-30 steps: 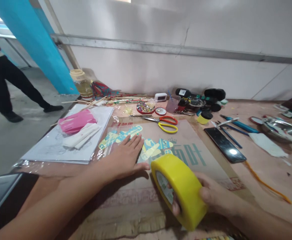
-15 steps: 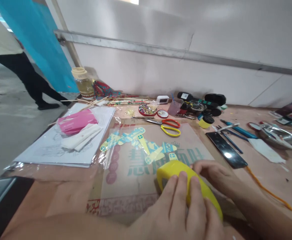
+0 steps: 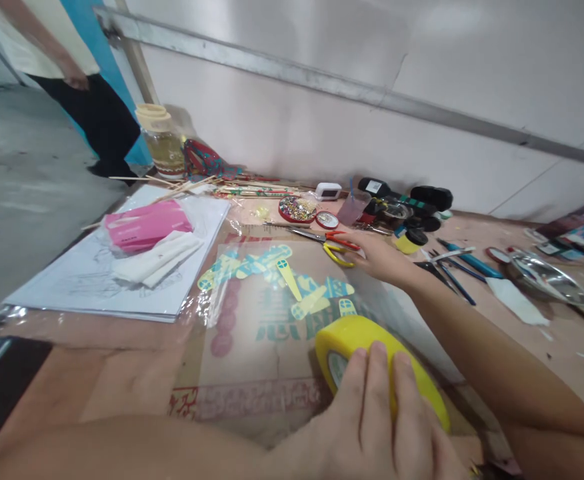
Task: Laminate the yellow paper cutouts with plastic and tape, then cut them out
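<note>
My left hand [image 3: 382, 427] rests on top of a big yellow tape roll [image 3: 345, 333] near the front of the table, fingers curled over its rim and holding it on edge. My right hand [image 3: 379, 259] is stretched forward, its fingertips touching the orange and yellow handles of a pair of scissors [image 3: 322, 238]; the fingers look extended, not closed round them. Between the two hands lie yellow-and-blue paper cutouts [image 3: 272, 273] under clear film on a brown printed sheet [image 3: 252, 340].
To the left are a stack of white paper [image 3: 92, 283], a pink packet [image 3: 145, 223], a glass jar [image 3: 162, 143] and thin sticks [image 3: 212, 190]. A bead tin [image 3: 297, 209], dark containers, pens [image 3: 472, 261] and a metal bowl [image 3: 547, 277] lie behind and right. A person [image 3: 72, 73] stands far left.
My right hand has left the tape roll and reached forward to the scissors. My left hand came off the sheet onto the roll. The person at left walked closer.
</note>
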`<state>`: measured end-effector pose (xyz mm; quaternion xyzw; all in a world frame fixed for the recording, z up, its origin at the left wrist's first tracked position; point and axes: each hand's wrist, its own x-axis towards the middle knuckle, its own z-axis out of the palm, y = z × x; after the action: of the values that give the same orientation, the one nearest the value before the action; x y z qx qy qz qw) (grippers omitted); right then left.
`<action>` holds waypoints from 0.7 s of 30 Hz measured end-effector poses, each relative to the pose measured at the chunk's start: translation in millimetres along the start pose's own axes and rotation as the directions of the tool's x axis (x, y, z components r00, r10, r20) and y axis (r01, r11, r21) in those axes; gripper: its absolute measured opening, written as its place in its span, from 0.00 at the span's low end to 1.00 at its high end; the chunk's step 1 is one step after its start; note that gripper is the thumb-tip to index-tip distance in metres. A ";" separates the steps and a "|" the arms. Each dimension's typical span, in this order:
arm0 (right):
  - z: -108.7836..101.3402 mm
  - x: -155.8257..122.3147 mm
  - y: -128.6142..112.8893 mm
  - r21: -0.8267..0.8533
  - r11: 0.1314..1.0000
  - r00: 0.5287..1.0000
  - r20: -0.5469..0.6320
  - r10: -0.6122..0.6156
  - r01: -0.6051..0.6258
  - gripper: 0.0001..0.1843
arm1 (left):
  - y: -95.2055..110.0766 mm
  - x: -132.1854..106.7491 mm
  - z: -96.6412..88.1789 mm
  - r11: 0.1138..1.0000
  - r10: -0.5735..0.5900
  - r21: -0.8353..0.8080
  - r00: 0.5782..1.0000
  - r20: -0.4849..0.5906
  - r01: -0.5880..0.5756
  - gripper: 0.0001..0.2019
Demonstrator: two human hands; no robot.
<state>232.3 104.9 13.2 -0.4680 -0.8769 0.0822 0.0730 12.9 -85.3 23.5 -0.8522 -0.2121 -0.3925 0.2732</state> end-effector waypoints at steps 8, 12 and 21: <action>13.9 37.1 12.0 -0.215 0.976 0.996 0.091 -0.007 0.027 0.30 | -1.6 -0.2 1.5 1.000 -0.010 0.012 1.000 0.021 0.009 0.04; 20.4 39.4 11.1 -0.254 0.967 0.996 0.075 0.048 -0.028 0.32 | -1.8 0.7 2.1 1.000 -0.019 -0.007 1.000 0.012 0.019 0.03; -17.8 -2.5 0.5 0.354 0.898 0.965 0.082 0.250 -0.263 0.30 | -3.0 -2.0 2.7 0.999 0.028 -0.022 0.997 0.065 -0.026 0.02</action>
<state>237.7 104.5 30.3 -0.5564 -0.7785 0.2590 0.1313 11.5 -81.6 21.3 -0.8703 -0.2052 -0.3628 0.2622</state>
